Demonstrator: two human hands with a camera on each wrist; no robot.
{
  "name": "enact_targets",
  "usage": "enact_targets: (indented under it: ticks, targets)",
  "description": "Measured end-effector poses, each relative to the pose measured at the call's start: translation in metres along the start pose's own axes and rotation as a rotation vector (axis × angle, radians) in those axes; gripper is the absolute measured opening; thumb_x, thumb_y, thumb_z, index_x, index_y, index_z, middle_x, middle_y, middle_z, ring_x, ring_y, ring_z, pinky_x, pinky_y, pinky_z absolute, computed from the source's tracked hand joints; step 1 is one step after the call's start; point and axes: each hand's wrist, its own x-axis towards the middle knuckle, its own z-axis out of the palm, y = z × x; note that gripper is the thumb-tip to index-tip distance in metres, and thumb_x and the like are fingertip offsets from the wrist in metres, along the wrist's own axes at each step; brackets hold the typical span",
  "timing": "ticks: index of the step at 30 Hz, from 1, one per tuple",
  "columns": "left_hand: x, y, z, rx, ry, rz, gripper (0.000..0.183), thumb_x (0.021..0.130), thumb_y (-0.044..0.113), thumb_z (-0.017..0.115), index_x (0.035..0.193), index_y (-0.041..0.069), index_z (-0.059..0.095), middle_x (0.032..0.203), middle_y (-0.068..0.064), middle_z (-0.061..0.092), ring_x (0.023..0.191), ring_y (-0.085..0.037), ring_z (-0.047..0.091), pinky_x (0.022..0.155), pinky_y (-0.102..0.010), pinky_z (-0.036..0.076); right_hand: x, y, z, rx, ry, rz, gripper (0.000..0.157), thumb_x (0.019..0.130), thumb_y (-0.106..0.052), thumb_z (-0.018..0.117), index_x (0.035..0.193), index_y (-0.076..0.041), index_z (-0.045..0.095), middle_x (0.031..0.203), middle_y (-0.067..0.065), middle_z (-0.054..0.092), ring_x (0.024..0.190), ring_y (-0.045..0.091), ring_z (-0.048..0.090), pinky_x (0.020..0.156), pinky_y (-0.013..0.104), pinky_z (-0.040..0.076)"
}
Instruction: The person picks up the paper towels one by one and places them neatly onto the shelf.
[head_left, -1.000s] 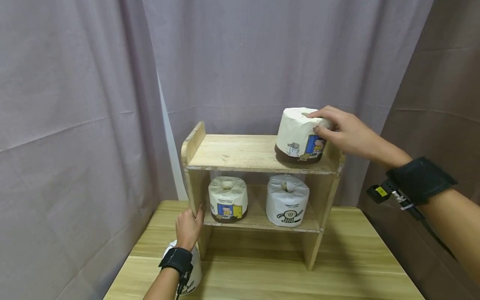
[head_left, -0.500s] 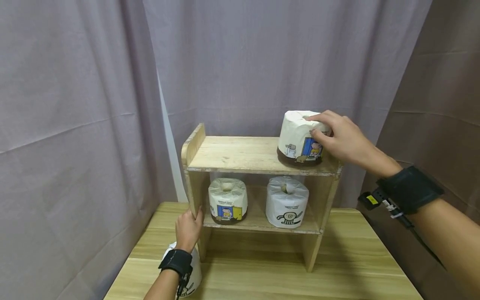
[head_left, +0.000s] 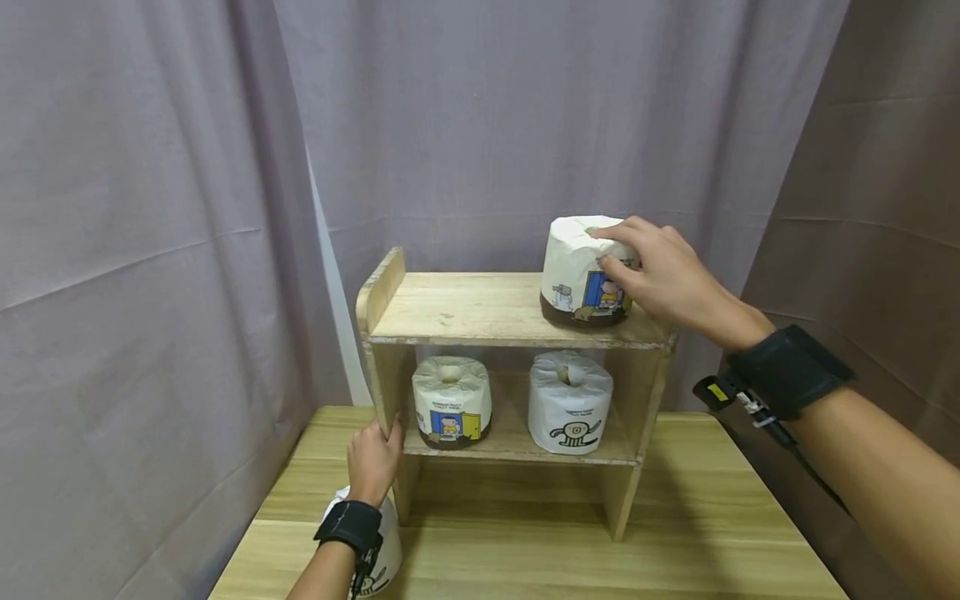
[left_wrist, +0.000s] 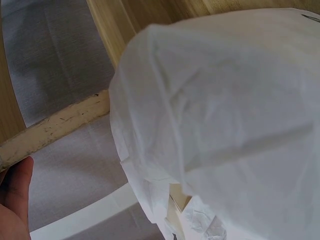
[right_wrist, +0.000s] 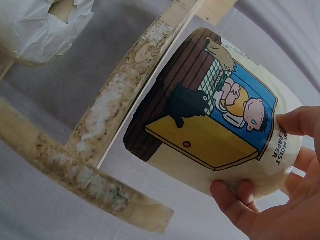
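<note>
My right hand (head_left: 660, 271) grips a cream toilet roll (head_left: 577, 275) by its upper rim, fingers at the top and thumb on the printed side. That roll stands at the right end of the top board of a small wooden shelf (head_left: 472, 304); whether its base bears fully on the board cannot be told. In the right wrist view, the same printed roll (right_wrist: 210, 110) shows beside the board's worn edge. My left hand (head_left: 373, 458) holds the shelf's left side panel (head_left: 386, 383). Behind that wrist, a white toilet roll (head_left: 387, 542) stands on the table, large in the left wrist view.
On the middle board sit a cream toilet roll (head_left: 452, 400) at left and a white toilet roll (head_left: 570, 404) at right. The shelf stands on a wooden table (head_left: 510, 567). Grey curtains (head_left: 487, 125) hang behind and at both sides.
My right hand and the cream roll have shifted slightly left along the top board. The left hand keeps its hold on the side panel. The head view has shifted a little.
</note>
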Motion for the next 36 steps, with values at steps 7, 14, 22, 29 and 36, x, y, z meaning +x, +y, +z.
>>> enact_targets:
  ticks: [7,14,22,29,36]
  targets:
    - [0.000,-0.001,0.000,0.009,0.000,0.004,0.028,0.092,0.030,0.062,0.072,0.010,0.061,0.066,-0.016,0.065,0.062,-0.042,0.063,0.054,-0.054,0.044,0.004,-0.004,0.002,-0.037,-0.007,0.000,0.037,0.094,-0.019,0.058,0.128,-0.006,0.063,0.119,0.018,0.063,0.097,0.031,0.059,0.082,0.049,0.043]
    - [0.000,-0.002,0.000,0.007,-0.012,0.000,0.028,0.092,0.030,0.063,0.073,0.010,0.061,0.065,-0.015,0.065,0.061,-0.040,0.063,0.053,-0.054,0.044,0.006,-0.008,0.002,-0.053,-0.028,0.004,0.037,0.094,-0.018,0.058,0.127,-0.003,0.063,0.121,0.021,0.062,0.103,0.035,0.060,0.091,0.052,0.039]
    - [0.000,-0.003,-0.003,-0.003,-0.010,-0.016,0.034,0.092,0.030,0.063,0.063,0.016,0.052,0.057,-0.009,0.059,0.052,-0.034,0.058,0.049,-0.050,0.042,0.008,-0.011,0.005,-0.033,-0.052,-0.005,0.037,0.095,-0.020,0.057,0.128,-0.006,0.063,0.122,0.018,0.062,0.106,0.033,0.060,0.084,0.049,0.045]
    - [-0.001,-0.004,-0.005,0.000,-0.020,-0.025,0.035,0.092,0.031,0.063,0.062,0.017,0.051,0.055,-0.006,0.058,0.052,-0.031,0.057,0.050,-0.049,0.041,0.009,-0.012,0.007,-0.053,-0.058,-0.015,0.037,0.095,-0.021,0.057,0.129,-0.005,0.062,0.124,0.019,0.061,0.109,0.036,0.057,0.089,0.050,0.042]
    - [-0.001,-0.007,-0.005,0.005,-0.010,-0.011,0.036,0.092,0.030,0.063,0.061,0.017,0.050,0.054,-0.006,0.056,0.050,-0.031,0.056,0.048,-0.049,0.041,0.006,-0.014,0.011,-0.049,-0.102,0.027,0.042,0.099,-0.026,0.051,0.136,-0.008,0.056,0.130,0.017,0.055,0.111,0.036,0.046,0.092,0.051,0.030]
